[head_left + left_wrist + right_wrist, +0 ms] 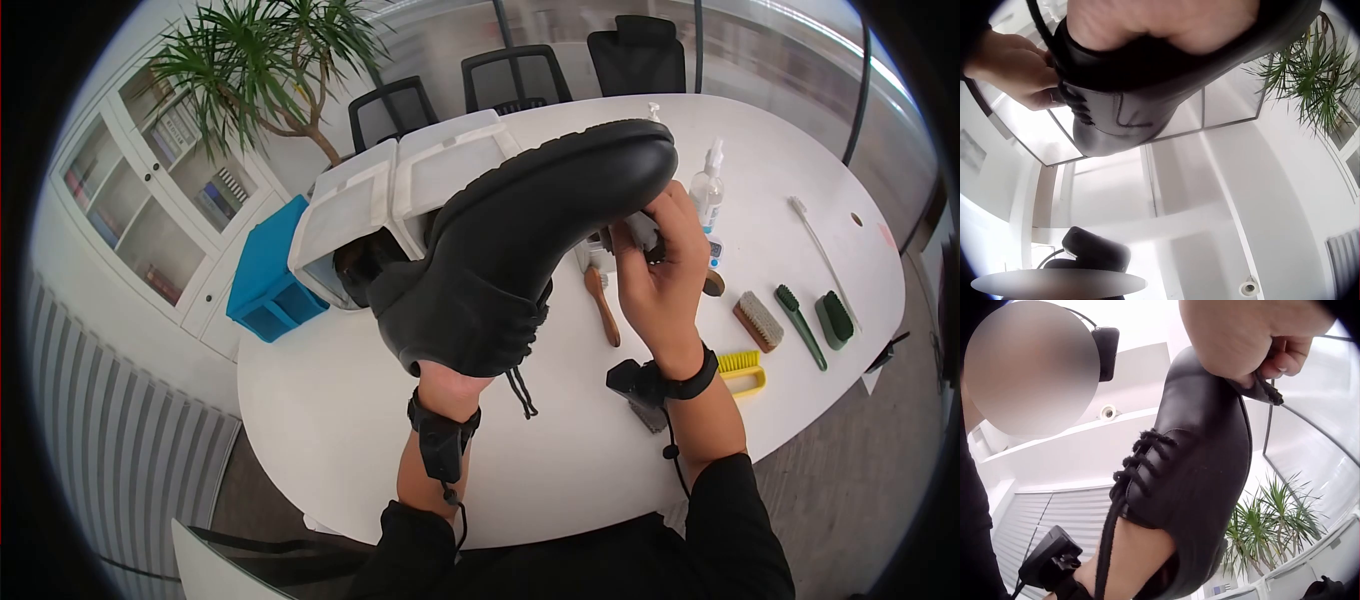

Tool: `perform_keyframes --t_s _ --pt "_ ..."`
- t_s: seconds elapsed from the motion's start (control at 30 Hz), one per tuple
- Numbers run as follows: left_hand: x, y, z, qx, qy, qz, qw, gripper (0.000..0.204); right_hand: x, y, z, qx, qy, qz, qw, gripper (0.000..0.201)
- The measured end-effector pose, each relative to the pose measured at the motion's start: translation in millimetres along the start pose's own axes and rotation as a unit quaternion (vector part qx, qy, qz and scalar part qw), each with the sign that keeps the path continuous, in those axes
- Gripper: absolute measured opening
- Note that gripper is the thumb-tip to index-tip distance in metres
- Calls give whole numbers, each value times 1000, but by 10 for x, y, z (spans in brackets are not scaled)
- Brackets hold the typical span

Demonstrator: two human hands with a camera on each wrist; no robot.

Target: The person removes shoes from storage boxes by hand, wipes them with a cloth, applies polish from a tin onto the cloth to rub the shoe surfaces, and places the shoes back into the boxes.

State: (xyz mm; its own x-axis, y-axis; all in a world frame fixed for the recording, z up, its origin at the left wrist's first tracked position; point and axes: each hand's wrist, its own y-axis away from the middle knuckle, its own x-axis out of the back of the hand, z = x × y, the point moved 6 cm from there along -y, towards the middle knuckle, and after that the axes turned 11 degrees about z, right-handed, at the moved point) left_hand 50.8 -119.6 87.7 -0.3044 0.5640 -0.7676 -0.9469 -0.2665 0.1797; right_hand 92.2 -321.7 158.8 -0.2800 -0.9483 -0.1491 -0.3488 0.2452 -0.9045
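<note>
black leather shoe (520, 250) is held up in the air above the white table (330, 430), sole up, toe pointing away toward the chairs, laces (520, 390) hanging loose below it. left hand (450, 382) is pushed inside the shoe's opening, so only the wrist shows; fingers are hidden in there, can't tell how they're curled or what they press on. right hand (660, 270) is at the toe end, just right of the shoe, fingers curled and pinching a small dark tool (1266, 390) w/ a grey bit against the leather near the sole edge; rt wrist view shows the thumb and fingers closed tight on it.

containers: two white lidded bins (400, 190) sit behind the shoe, lids tipped up toward the camera; a dark shape shows in the open front of the left one, can't tell what it is. blue crate (265, 275) on the floor left of the shoe, contents not visible.

right of the shoe on the table: spray bottle (708, 185), wooden-handled brush (602, 305), bristle brush (758, 320), green brush (800, 325), yellow brush (742, 368), long white brush (820, 245).
</note>
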Motion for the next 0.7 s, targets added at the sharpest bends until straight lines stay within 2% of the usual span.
perform_keyframes --t_s 0.03,0.1,0.2,0.23,0.27,0.3,0.33,0.4,0.43,0.5,0.6,0.7 --pt "-26 23 16 -1 0 0 1000 45 -6 4 -10 -9 -15 5 1000 34" --pt "-78 80 -3 59 106 28 992 51 -6 16 40 -8 -21 1 1000 34" --pt "77 -11 -25 70 119 17 990 54 -13 21 53 -38 -58 0 998 31" --pt "162 -61 -38 70 120 16 990 54 -29 44 58 -80 -72 -2 994 28" --pt "179 -94 -50 87 158 -38 983 55 -44 67 74 -121 -86 -5 989 25" --pt "173 -100 -54 102 195 -92 971 56 -51 83 72 -120 -86 -6 989 25" --pt "172 -92 -54 101 196 -92 971 56 -63 101 74 -116 -89 -5 989 24" --pt "72 -33 -25 98 226 -178 953 60 -73 122 55 -111 -92 -6 990 22" --pt "113 -60 -31 97 227 -177 953 60 -75 139 61 -135 -103 -6 985 22" --pt "153 -92 -65 152 281 -236 918 63 -79 167 55 -158 -113 -7 981 21" --pt "65 -28 -41 135 268 -253 920 62 -98 205 40 -181 -127 -8 975 21" --pt "62 -33 -51 121 247 -245 930 61 -150 258 -51 -139 -107 -23 984 24"
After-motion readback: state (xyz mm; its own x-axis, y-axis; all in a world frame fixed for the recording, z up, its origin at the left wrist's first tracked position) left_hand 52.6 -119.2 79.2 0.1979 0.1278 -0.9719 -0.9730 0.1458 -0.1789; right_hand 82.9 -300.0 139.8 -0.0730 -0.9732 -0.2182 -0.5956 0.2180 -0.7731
